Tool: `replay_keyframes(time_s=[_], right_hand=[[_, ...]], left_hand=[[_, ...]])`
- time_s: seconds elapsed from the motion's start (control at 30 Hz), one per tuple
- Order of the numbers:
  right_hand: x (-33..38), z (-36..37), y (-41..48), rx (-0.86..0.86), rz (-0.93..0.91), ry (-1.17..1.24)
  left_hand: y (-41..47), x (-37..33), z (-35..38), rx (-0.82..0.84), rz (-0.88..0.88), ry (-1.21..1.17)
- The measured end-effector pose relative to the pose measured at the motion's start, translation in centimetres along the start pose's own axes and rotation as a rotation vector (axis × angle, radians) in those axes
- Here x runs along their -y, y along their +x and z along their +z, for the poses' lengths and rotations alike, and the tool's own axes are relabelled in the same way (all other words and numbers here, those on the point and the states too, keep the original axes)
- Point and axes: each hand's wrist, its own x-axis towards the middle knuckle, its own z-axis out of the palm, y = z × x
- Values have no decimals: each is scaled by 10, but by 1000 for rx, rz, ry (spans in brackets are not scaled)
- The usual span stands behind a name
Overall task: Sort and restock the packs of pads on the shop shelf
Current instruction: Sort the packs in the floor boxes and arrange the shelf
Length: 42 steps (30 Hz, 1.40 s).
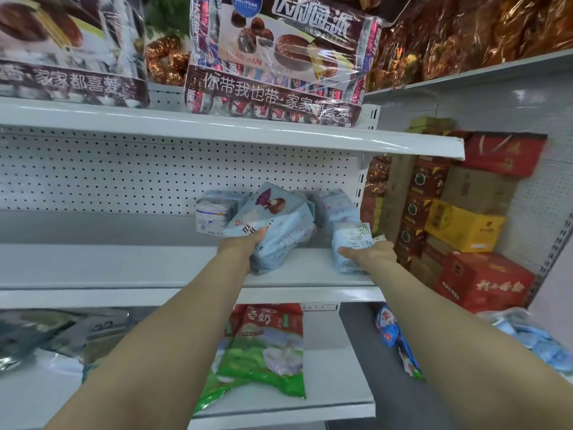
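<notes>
On the right part of the middle white shelf [124, 265] stand several light-blue packs of pads. My left hand [243, 243] grips a large tilted blue pack [279, 225] with a cartoon figure on it, holding it from below. My right hand [370, 251] holds a smaller blue pack [352, 243] at the shelf's front right. A white-and-blue pack [212, 217] stands behind on the left, and another blue pack [336, 203] leans at the back right by the shelf upright.
The upper shelf [217, 128] overhangs with big chocolate-pie bags [279, 57]. Below lies a green and red bag [263, 349]. Stacked red and yellow cartons [465, 225] fill the right side. A bag of blue packs [533, 339] sits at the far right.
</notes>
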Motion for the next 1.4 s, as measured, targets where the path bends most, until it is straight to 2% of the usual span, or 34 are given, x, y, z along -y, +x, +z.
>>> replay_keyframes(time_s=[0.07,0.13,0.23,0.3,0.4,0.57,0.7,0.8,1.03,1.23,1.4], right_hand=[[-5,-4,-9,41,-2,44],[-11,-10,-15,70,-1,86],[-25,-20,-23,105,-17,114],[-34,-26,-30,110,-16,122],[-45,-30,-29,132,-7,249],[-61,-45,-37,129,7,297],[-74,-50,-47,137,-24,364],[-83,-57,-63,159,-28,428],[-108,-74,-112,295,-74,518],[-143,-63,-155,421,-49,532],[-192,-21,-174,535,49,508]], left_hand=[[37,19,4,-112,38,27],[31,24,9,-209,57,-12],[-33,16,27,-165,105,-122],[-62,14,40,-170,84,-107],[-77,20,52,-179,66,-43],[-76,35,51,-63,94,34],[-90,38,50,8,133,-37],[-113,44,46,-23,146,-70],[-161,88,-4,-54,34,-194],[-226,151,-61,-75,47,-239],[-267,212,-108,-248,-55,-216]])
